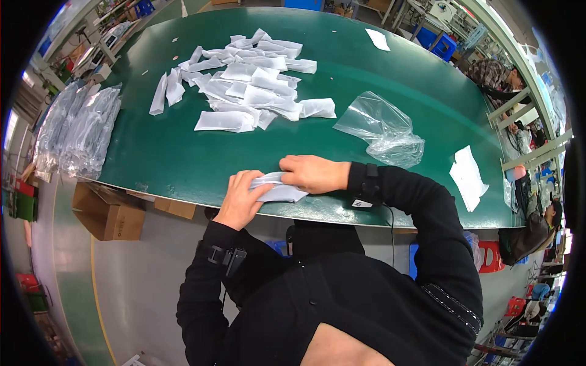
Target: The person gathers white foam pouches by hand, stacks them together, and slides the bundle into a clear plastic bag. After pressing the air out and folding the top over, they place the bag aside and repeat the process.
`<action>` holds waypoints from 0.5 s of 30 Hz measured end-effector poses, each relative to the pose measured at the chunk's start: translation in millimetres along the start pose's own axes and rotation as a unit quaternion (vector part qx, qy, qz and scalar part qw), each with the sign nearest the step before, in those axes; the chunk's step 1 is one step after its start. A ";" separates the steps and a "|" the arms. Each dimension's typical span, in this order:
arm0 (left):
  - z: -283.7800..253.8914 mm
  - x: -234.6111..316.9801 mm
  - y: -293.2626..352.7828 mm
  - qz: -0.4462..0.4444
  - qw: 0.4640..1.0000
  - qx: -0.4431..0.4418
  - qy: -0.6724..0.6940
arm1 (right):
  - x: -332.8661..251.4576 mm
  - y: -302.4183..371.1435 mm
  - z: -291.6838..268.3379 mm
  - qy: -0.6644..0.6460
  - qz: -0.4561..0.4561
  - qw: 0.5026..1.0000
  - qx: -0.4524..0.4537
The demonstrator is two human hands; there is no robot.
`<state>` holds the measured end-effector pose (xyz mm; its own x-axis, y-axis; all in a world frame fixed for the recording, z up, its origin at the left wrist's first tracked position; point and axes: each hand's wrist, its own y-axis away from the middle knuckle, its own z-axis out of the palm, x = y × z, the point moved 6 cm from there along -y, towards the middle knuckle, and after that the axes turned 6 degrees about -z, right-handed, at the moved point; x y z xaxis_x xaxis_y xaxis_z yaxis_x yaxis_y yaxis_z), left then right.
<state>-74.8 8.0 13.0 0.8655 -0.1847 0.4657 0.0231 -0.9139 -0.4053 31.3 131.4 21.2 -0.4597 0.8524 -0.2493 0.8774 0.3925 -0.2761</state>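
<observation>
Near the table's front edge lies a white translucent packet (284, 194), partly covered by my fingers. My left hand (240, 200) is closed on its left end, thumb on top. From the right, my right hand (315, 173) pinches its upper edge with curled fingers. What the packet contains cannot be made out. Beyond my hands, a loose heap of similar white packets (256, 91) is spread on the green table (159, 149). A crumpled clear plastic bag (390, 134) lies to the right of the heap.
Stacked clear-wrapped bundles (79, 131) stand at the table's left end. White paper sheets lie at the right (469, 180) and far side (378, 39). An open cardboard box (110, 213) sits below the left edge. Other people (497, 76) are at the right, beyond the table.
</observation>
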 end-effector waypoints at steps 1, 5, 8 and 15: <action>-0.8 0.0 1.8 0.001 1.000 0.001 -0.002 | 0.3 -11.2 -10.3 0.000 -0.006 1.000 0.000; -2.0 -1.2 2.2 -0.051 0.999 0.014 0.002 | 47.0 -57.7 -43.0 -0.069 0.127 0.989 0.002; 0.8 0.6 1.3 -0.022 0.999 0.001 -0.025 | 92.4 -103.1 -34.1 0.061 0.169 0.975 0.134; -20.8 -21.2 17.3 -0.058 0.997 0.002 -0.048 | 118.8 -131.3 18.4 0.073 0.260 0.962 0.023</action>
<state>-103.1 -11.5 12.5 0.9006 -0.0420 0.4327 0.1276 -0.9259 -0.3555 -141.1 174.8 10.7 0.0679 0.9702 -0.2325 0.9750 -0.1140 -0.1909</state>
